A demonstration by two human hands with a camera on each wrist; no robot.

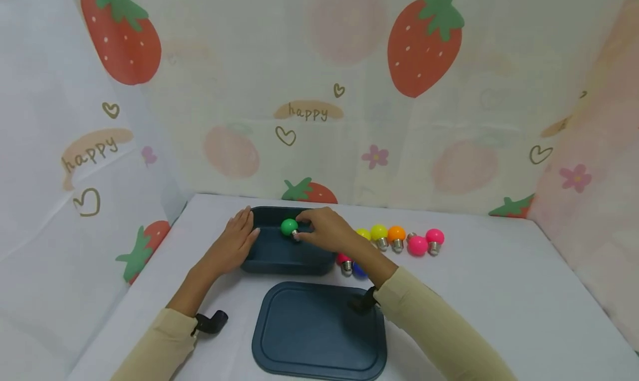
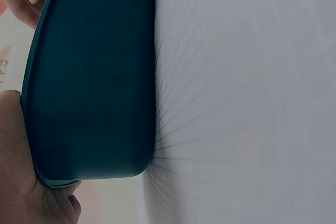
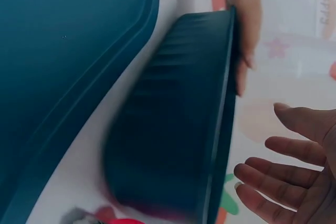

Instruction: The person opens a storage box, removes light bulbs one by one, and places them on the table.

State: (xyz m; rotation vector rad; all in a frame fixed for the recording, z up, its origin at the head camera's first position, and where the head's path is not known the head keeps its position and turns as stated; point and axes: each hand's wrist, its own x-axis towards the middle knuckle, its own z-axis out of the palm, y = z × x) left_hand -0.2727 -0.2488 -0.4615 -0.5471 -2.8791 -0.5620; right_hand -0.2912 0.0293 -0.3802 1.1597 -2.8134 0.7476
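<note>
At its left end, a dark blue plastic box (image 1: 289,267) is held by my left hand (image 1: 233,241), thumb over the rim and fingers along the outside. The left wrist view shows those fingers (image 2: 74,205) behind the rim. A green light bulb (image 1: 289,227) with a silver screw base is inside the box. Right over it is my right hand (image 1: 326,228), thumb and forefinger apart beside the bulb. In the right wrist view this hand (image 3: 294,166) has its fingers spread with nothing between them; the box wall (image 3: 168,108) hides the inside there.
The box's dark blue lid (image 1: 319,331) lies flat in front of it. Right of the box are several bulbs: yellow (image 1: 379,232), orange (image 1: 396,234), pink (image 1: 418,245) and blue (image 1: 360,270), some partly behind my right forearm. A strawberry-print cloth (image 1: 319,65) stands behind the white table.
</note>
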